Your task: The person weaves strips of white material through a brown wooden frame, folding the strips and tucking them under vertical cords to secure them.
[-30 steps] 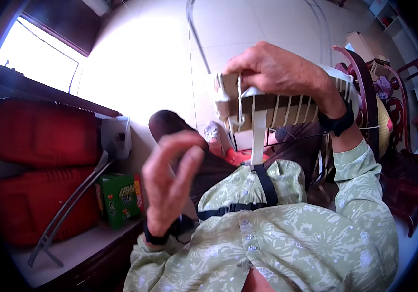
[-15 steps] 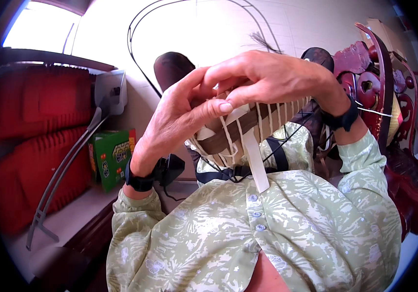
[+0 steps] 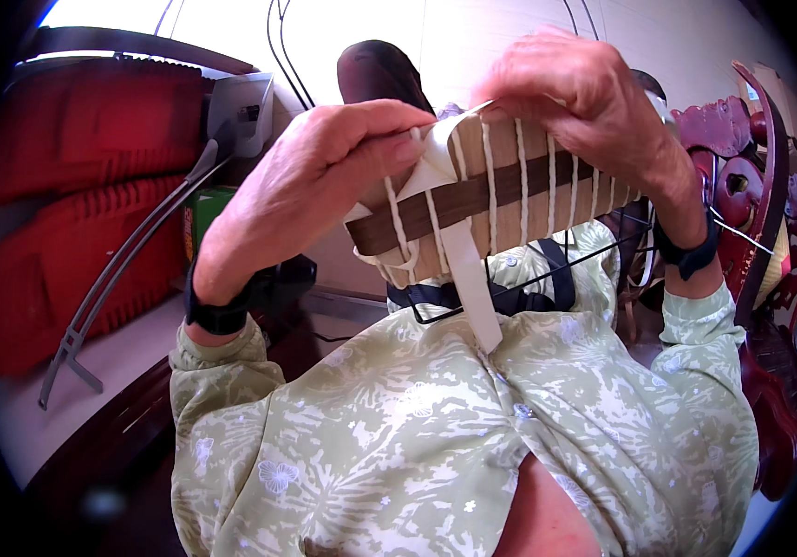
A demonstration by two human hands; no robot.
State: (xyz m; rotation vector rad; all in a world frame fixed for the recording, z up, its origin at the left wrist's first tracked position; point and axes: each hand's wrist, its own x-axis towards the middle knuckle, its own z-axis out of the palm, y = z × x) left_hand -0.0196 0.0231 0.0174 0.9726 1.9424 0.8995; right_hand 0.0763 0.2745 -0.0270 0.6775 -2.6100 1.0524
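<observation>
Both hands are raised close to the camera, in front of the person's chest, working on a woven rattan piece [image 3: 501, 200]: a curved panel of tan upright splints crossed by a dark brown horizontal band and bound with pale cream strands. The left hand [image 3: 310, 181] comes in from the left; its fingers [image 3: 389, 139] are closed in a pinch on the piece's upper left corner, where a flat cream strip folds over the edge. The right hand [image 3: 584, 102] curls over the top edge from the right, fingers bent down tightly against the splints and gripping them. A loose cream strip [image 3: 473, 283] hangs from the lower middle of the piece down toward the pale green floral shirt [image 3: 436, 436]. Each wrist carries a black band.

To the left, a light tabletop [image 3: 92, 371] carries a grey metal stand [image 3: 129, 269] leaning up toward a grey box, with a green carton [image 3: 202, 209] behind it and red slatted panels [image 3: 55, 186] along the wall. At the right edge stands dark red carved wooden furniture [image 3: 761, 232]. Thin black wire loops curve against the pale wall behind the hands.
</observation>
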